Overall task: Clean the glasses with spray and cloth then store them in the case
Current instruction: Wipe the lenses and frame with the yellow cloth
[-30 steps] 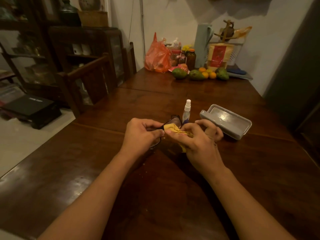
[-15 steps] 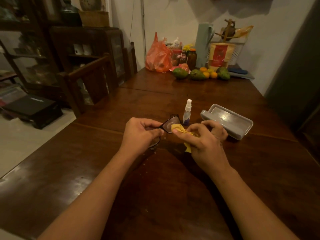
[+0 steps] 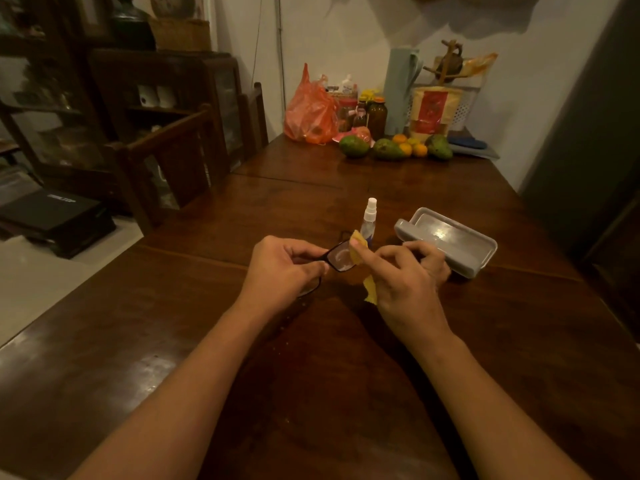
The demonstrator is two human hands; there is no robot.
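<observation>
While left hand [image 3: 282, 266] pinches black-framed glasses [image 3: 337, 259] above glossy wood table [image 3: 346, 393], right hand [image 3: 407, 277] presses soft yellow cloth [image 3: 356, 252] on lens, index extended. Spray bottle [image 3: 369, 220] 12 o'clock; open grey case [image 3: 446, 240] 2 o'clock.

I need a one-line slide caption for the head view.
Left hand holds glasses; right hand wipes with yellow cloth.

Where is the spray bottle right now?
The spray bottle stands upright on the table, just beyond the hands, left of the case.
</observation>
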